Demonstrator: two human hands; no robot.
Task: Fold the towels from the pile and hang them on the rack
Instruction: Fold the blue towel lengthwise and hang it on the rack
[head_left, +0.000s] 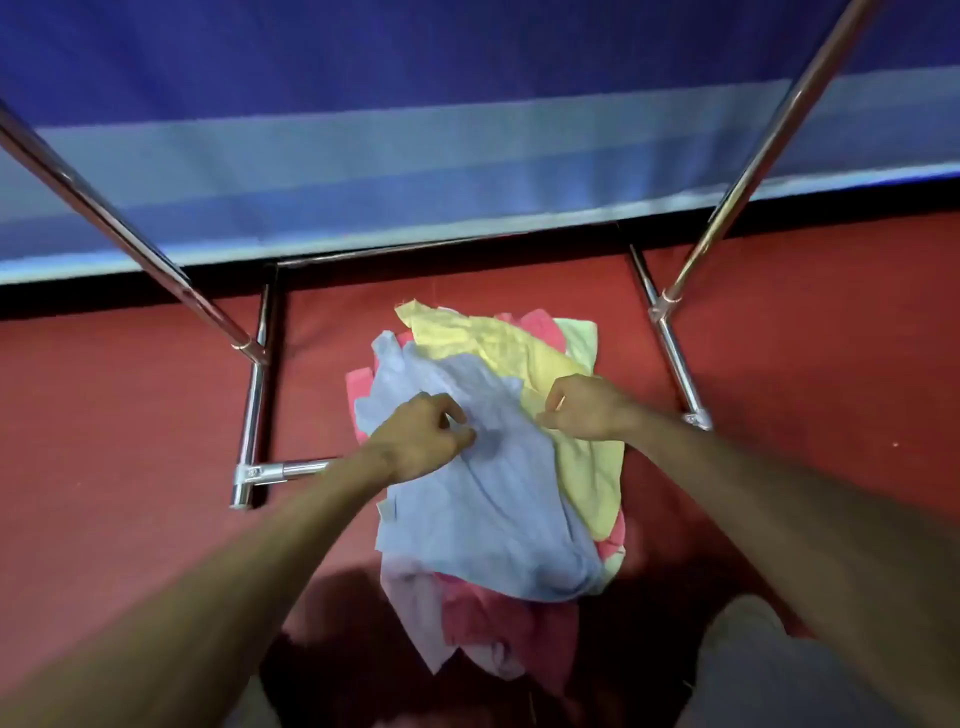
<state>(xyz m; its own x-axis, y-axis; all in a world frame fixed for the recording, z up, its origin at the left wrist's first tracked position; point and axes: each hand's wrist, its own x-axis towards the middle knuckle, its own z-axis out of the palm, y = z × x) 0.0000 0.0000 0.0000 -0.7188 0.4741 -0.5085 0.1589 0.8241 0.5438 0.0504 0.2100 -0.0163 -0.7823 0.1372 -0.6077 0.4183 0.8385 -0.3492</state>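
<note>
Item one: a heap of loose cloth towels (488, 467) is lying on the red carpeted floor (130, 405), in the middle of the view, between the two base legs of the rack. No basket or bin is holding them; the floor alone is bearing the heap.

Contents of the heap: a pale blue crumpled towel (483, 509) is lying uppermost and covering most of the near side. A pale yellow towel (582, 457) is spreading out from under it toward the far right. A light green towel (579, 338) is showing at the far edge. Pink towels (498, 618) are showing at the near edge, the left edge and the far edge. A lilac towel (415, 603) is trailing out at the near left.

Hands: the left hand (421, 436) is pinching a fold of the pale blue crumpled towel, fingers curled closed on the cloth. The right hand (584, 408) is curled at the seam where blue is meeting yellow; it seems to be pinching the blue edge, though blur is leaving this unsure.

Item two: a chrome tubular rack (252, 415) is standing over the heap, one slanting pole rising at the left and one at the right. No towel is hanging on the visible tubes.

Room: a blue wall panel with a paler blue band (415, 156) is running across the far side, above a black skirting strip (78, 296).
</note>
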